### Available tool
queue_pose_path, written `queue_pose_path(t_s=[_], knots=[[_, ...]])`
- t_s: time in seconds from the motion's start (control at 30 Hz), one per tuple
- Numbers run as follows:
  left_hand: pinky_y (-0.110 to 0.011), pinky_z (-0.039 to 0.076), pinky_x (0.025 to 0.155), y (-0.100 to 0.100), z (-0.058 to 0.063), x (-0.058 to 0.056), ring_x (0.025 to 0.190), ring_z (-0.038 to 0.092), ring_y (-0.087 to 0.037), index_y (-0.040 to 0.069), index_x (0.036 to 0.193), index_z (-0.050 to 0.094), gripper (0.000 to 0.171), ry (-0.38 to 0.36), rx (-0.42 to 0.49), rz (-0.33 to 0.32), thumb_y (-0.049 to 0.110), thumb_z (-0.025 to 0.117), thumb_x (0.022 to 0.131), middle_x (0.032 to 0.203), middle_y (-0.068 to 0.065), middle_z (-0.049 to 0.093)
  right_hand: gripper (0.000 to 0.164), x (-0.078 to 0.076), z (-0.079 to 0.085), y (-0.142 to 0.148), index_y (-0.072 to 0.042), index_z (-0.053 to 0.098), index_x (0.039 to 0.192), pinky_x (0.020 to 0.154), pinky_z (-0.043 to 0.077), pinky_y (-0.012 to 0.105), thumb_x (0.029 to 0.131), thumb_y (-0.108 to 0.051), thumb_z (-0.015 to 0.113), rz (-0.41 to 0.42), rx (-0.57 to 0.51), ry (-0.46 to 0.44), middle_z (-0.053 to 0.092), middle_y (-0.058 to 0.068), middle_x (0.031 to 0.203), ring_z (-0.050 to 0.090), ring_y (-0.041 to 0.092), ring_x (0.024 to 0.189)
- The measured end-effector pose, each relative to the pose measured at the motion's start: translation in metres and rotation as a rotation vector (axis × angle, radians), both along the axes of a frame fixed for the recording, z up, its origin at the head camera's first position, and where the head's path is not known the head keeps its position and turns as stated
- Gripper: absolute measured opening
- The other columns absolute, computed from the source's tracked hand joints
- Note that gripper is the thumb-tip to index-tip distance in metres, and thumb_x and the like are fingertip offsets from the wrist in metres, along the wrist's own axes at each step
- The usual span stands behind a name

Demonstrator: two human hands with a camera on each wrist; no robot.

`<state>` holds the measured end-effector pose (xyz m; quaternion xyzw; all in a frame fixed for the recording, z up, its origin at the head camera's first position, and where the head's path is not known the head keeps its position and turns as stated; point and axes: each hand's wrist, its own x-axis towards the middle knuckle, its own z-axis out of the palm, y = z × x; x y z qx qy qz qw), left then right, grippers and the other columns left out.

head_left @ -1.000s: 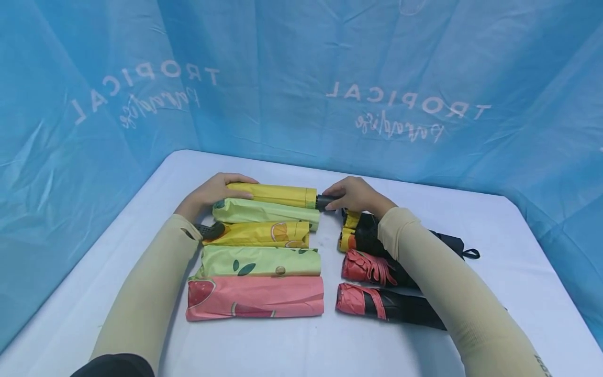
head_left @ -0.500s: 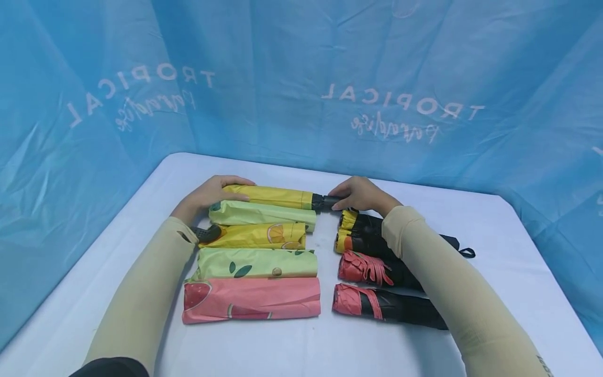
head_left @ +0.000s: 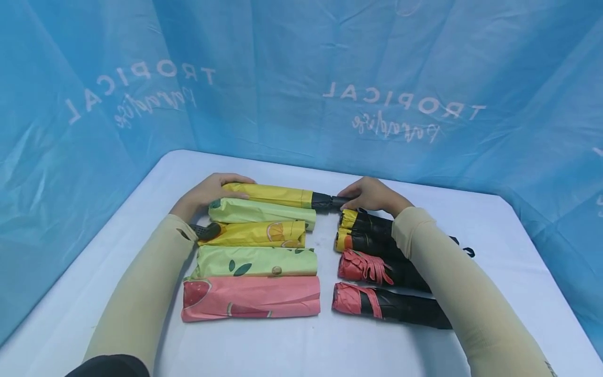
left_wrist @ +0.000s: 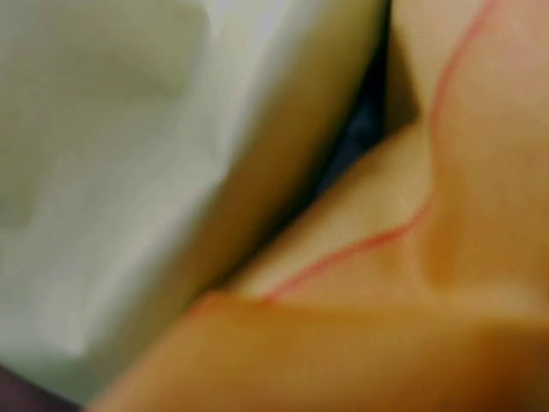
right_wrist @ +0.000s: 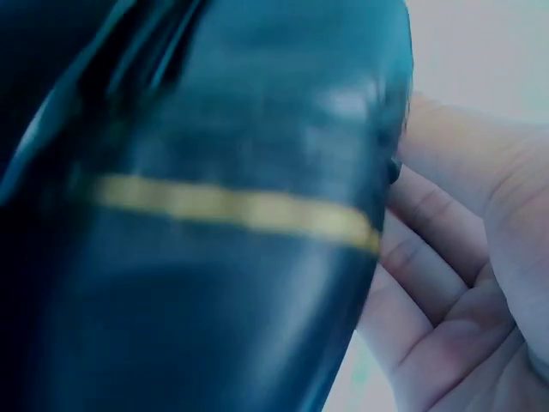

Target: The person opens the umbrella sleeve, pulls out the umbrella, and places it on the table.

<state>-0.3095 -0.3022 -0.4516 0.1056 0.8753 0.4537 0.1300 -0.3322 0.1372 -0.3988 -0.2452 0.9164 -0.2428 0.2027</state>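
In the head view, a folded black umbrella (head_left: 322,201) sticks out of a yellow fabric cover (head_left: 278,195) at the far side of the table. My left hand (head_left: 204,191) grips the cover's left end, thumb on the near side and fingers over the far side. At the other end, my right hand (head_left: 372,195) pinches the umbrella's dark handle (head_left: 340,201) between thumb and fingers. The right wrist view has black fabric (right_wrist: 214,300) with a yellow band close in front of my curled fingers (right_wrist: 437,215). Blurred skin and pale fabric (left_wrist: 103,172) fill the left wrist view.
Nearer me on the left lie a pale green cover (head_left: 264,211), a yellow one (head_left: 264,234), a leaf-patterned green one (head_left: 259,262) and a pink one (head_left: 254,297). Several folded black umbrellas (head_left: 405,309) lie under my right forearm. A blue curtain (head_left: 292,78) backs the table (head_left: 264,351).
My right hand has moved right, drawing the black umbrella farther out of the yellow cover. The left hand keeps its grip on the cover.
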Motion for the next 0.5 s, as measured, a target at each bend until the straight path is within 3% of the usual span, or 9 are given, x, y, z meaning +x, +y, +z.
queue_pose_path(t_s=[0.33, 0.5], knots=[[-0.052, 0.034, 0.114, -0.002, 0.000, 0.002, 0.133, 0.049, -0.024, 0.026, 0.132, 0.070, 0.056, -0.022, 0.001, 0.024, 0.050, 0.083, 0.083, 0.136, -0.001, 0.063, 0.039, -0.001, 0.000, 0.018, -0.010, 0.071, 0.131, 0.101, 0.051, 0.050, 0.095, -0.022, 0.076, -0.001, -0.012, -0.046, 0.069, 0.012, 0.129, 0.063, 0.030, 0.123], [-0.051, 0.034, 0.114, -0.001, 0.002, 0.002, 0.132, 0.051, -0.024, 0.025, 0.133, 0.070, 0.054, 0.004, 0.009, 0.011, 0.046, 0.083, 0.085, 0.136, -0.002, 0.064, 0.039, 0.000, 0.000, 0.027, -0.010, 0.071, 0.131, 0.100, 0.050, 0.051, 0.094, -0.021, 0.077, -0.025, -0.012, -0.055, 0.069, 0.012, 0.129, 0.063, 0.031, 0.122]])
